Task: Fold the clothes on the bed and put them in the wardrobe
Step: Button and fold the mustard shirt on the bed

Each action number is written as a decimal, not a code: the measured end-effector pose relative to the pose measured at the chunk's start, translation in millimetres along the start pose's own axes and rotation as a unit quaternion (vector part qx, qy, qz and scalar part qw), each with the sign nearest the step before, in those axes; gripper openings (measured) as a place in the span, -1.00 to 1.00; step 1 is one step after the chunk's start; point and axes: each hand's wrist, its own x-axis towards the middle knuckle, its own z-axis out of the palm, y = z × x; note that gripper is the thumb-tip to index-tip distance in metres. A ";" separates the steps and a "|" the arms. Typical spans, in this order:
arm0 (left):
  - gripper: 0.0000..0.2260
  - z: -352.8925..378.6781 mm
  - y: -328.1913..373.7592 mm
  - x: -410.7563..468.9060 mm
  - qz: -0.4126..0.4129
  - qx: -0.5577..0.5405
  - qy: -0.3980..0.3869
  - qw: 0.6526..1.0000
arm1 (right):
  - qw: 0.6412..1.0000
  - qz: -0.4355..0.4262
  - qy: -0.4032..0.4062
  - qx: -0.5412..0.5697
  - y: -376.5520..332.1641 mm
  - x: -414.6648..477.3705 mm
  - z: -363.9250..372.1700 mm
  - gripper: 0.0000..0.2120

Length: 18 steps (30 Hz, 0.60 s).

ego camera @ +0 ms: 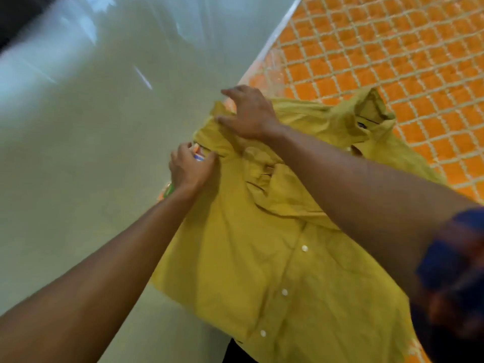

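Pale grey-green floor (91, 153), blurred, fills everything left of the shirt. Orange quilted bed cover (392, 48) with a pale lattice pattern runs above and to the right of the shirt, and its edge runs diagonally down to the shirt's top-left corner.

Mustard-yellow button shirt (248, 258) lies on the cover, front up and creased. The placket runs diagonally and the left edge reaches past the cover's edge on the floor side. Collar (372, 111) is at the shirt's upper right end, flopped open, with a dark label showing inside.

Both bare forearms reach in over the shirt from below. Dark blue sleeve (450, 252) is at the shirt's right edge, badly blurred.

Right hand (248, 113) is palm-down on the shirt's top-left corner. Its fingers (230, 91) are straight and spread, resting on the fabric with no grip.

Left hand (188, 169) is just below it at the shirt's left edge. Fingers are curled and the thumb (210, 156) is down on the fabric, pinching the edge fold.

White buttons (304, 248), three visible, are spaced down the placket.

Small orange-blue-white item (198, 154) shows between the left hand's fingers at the shirt edge. Can't tell what it is or whether it's being held.
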 end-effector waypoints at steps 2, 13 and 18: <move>-0.43 -4.5 7.4 22.6 -0.065 -0.120 -0.043 0.990 | 0.997 0.033 -0.066 -0.026 -27.2 41.3 5.5 -0.32; -0.67 -44.3 34.6 53.5 -0.235 -0.696 -0.186 0.653 | 0.831 -0.003 -0.255 0.494 -60.8 71.0 -6.5 -0.56; -0.48 -72.1 51.3 82.8 -0.235 -0.759 -0.181 0.579 | 0.755 -0.015 -0.309 0.579 -30.3 56.7 -29.6 -0.57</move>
